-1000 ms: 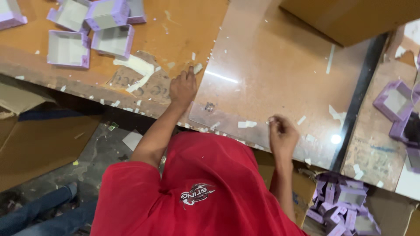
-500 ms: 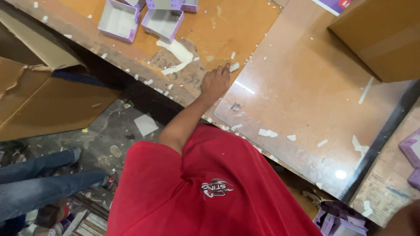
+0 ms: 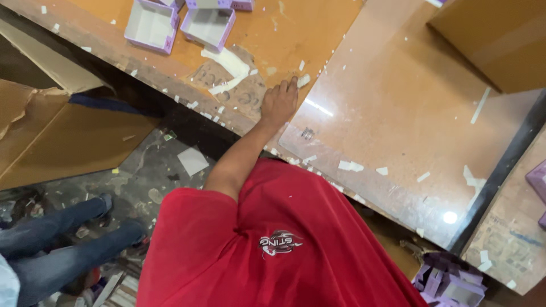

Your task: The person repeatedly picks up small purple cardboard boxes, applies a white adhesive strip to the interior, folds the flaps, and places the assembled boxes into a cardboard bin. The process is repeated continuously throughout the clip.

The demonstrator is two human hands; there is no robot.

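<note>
My left hand (image 3: 278, 103) lies palm down on the edge of the orange wooden table (image 3: 318, 28), holding nothing. Its fingertips are close to a small white paper scrap (image 3: 303, 81). A torn white strip (image 3: 230, 65) sticks to the worn table surface just left of the hand. Two open purple boxes with white insides (image 3: 151, 25) (image 3: 207, 25) stand further back on the left. My right hand is out of the picture. My red shirt (image 3: 273, 239) fills the lower middle.
A clear glossy sheet (image 3: 409, 113) covers the table's right part, dotted with paper scraps. A brown cardboard box (image 3: 500, 40) stands at top right. Cardboard sheets (image 3: 57, 142) lean at left. Another person's jeans-clad legs (image 3: 57, 239) stand lower left. Purple boxes (image 3: 449, 281) pile at bottom right.
The view has swung left and down. My right hand, at the table edge a second ago, has left the picture. My left hand stays flat at the table edge.
</note>
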